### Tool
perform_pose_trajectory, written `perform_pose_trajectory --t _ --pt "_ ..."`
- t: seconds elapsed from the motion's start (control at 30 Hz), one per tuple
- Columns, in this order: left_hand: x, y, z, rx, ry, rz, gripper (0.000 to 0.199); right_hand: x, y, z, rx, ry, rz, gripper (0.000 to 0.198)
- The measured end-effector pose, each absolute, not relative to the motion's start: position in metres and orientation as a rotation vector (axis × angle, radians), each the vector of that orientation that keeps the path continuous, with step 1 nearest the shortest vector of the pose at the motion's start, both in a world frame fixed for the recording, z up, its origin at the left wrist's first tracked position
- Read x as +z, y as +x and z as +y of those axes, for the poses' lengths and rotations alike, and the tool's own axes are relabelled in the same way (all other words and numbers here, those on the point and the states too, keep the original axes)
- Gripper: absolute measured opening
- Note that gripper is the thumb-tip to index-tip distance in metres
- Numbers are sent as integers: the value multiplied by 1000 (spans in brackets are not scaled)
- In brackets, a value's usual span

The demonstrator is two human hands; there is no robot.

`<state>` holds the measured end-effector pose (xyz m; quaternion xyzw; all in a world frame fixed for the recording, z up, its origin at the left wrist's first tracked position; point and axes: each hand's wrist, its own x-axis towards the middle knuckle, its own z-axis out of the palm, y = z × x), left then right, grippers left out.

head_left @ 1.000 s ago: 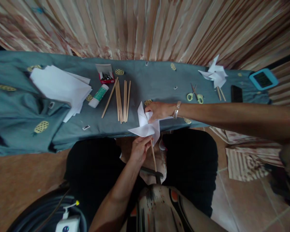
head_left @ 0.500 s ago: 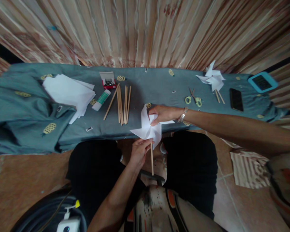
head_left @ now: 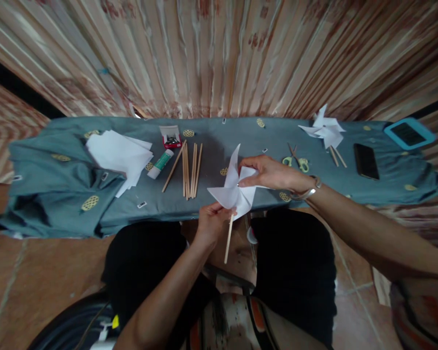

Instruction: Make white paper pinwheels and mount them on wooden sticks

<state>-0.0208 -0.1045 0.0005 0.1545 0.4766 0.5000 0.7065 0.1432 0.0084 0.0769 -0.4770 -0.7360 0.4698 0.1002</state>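
Note:
A white paper pinwheel (head_left: 227,197) on a thin wooden stick (head_left: 228,243) is held over the front edge of the cloth-covered table. Below the blades, my left hand (head_left: 212,221) is closed around the upper part of the stick, thumb and fingers pinching it. From the right, my right hand (head_left: 268,172) grips the pinwheel near its centre, where a small pin head shows by the fingertips. The stick points down toward my lap, slightly tilted. Part of the right blades is hidden behind my right hand.
The blue-green cloth (head_left: 233,131) bears white paper sheets (head_left: 120,153), a glue stick (head_left: 160,164), a red box of pins (head_left: 171,139), several wooden sticks (head_left: 192,170), scissors (head_left: 295,159), finished-looking pinwheels (head_left: 326,129), a phone (head_left: 366,161) and a blue-framed device (head_left: 409,133). A pleated curtain (head_left: 219,58) hangs behind.
The camera view has shifted a little. Both hands still hold the pinwheel, whose blades have turned slightly; its stick now leans with its lower end to the left.

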Motion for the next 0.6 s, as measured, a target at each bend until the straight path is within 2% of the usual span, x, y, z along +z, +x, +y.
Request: perform_pose_trajectory --t 0.37,0.6 --pt "5 -29 -44 1013 765 1093 5 79 165 25 1428 -1424 -1861 33" --pt "-2 -25 -26 976 745 1055 11 70 171 37 1544 -1428 -1738 32"
